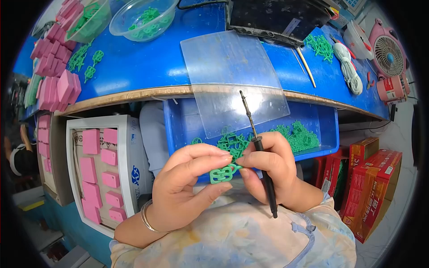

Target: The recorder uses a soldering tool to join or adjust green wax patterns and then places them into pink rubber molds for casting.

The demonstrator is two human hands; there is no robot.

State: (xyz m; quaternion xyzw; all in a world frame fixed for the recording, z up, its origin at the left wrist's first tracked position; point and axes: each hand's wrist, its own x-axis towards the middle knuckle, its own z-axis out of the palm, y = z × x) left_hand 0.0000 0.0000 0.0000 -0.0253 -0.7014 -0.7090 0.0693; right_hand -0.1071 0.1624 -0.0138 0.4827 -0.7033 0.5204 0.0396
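Note:
My left hand (187, 174) is closed in a pinch on a small green openwork piece (221, 175), which looks like a wax or plastic pattern. The fingertips of my right hand (279, 167) meet the loop end of that same piece from the other side. Gripped in my right hand as well is a soldering-iron-like tool (269, 192) with a black handle. Its thin metal tip points up and away, over a clear plastic sheet (223, 62). Below my hands' far side sits a blue tray (328, 129) holding many green pieces (301, 136).
Clear bowls (118, 29) of green parts stand on the blue table (143, 67). Pink blocks (67, 87) are stacked at left, more lie in a white frame (73, 165). A black box (277, 20), coiled cord (348, 69), pink fan (389, 53) and red cartons (371, 192) are on the right.

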